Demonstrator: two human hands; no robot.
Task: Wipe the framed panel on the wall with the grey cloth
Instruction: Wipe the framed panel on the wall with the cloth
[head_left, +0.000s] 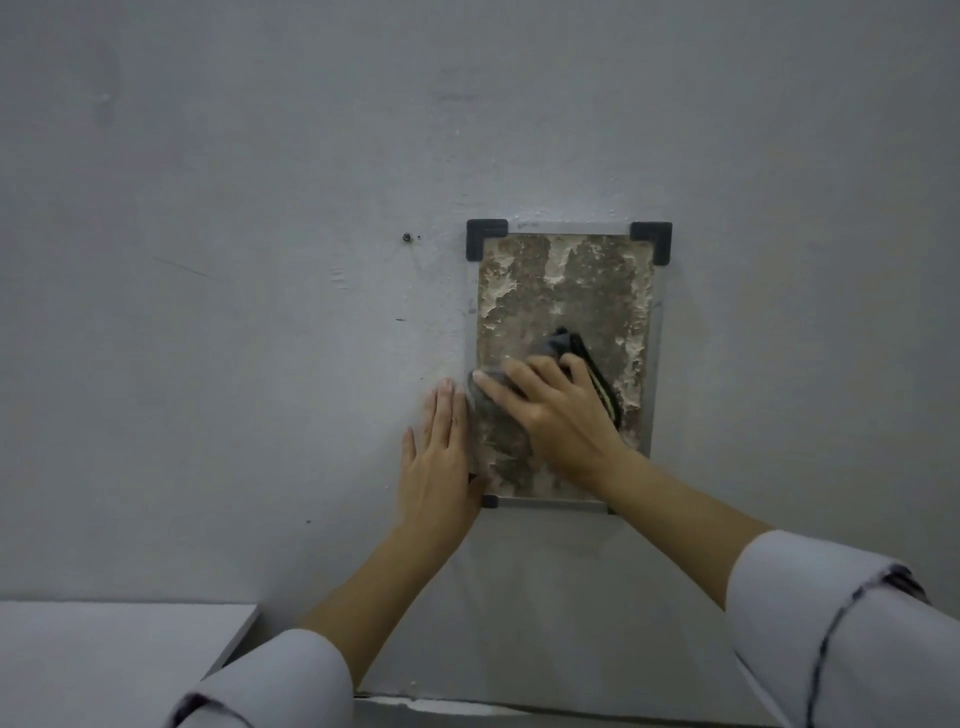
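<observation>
A matt grey painted wall (260, 364) fills the view, scuffed and lightly pitted. A small dark screw or hole (406, 237) sits left of the framed panel's upper left corner. Well below the panel and to its left, a pale, flat white surface (104, 665) juts out from the wall with a straight front edge.

The framed panel (587, 291) hangs upright on the wall, a tall rectangle with a thin silvery rim and black L-shaped corner pieces (485, 236) at its two upper corners. Its face is mottled brown-grey, rough, with flaky whitish patches thickest along the top and right side.

The grey cloth (558, 344) lies bunched against the panel's lower left half, soft and crumpled, and a dark striped band (602, 387) along one edge runs diagonally toward the panel's right side.

The left hand (439, 467) lies flat on the wall just beside the panel's left edge, its heel over the lower left corner. Its fingers (447, 410) are straight, together and pointing up, holding nothing.

The right hand (556, 410) reaches in from the lower right and lies palm-down on the cloth. Its fingers (498, 387) are spread and nearly straight, pressing the cloth onto the panel's face near its left edge.

Both forearms are bare, with white sleeves (831, 613) pushed back.
</observation>
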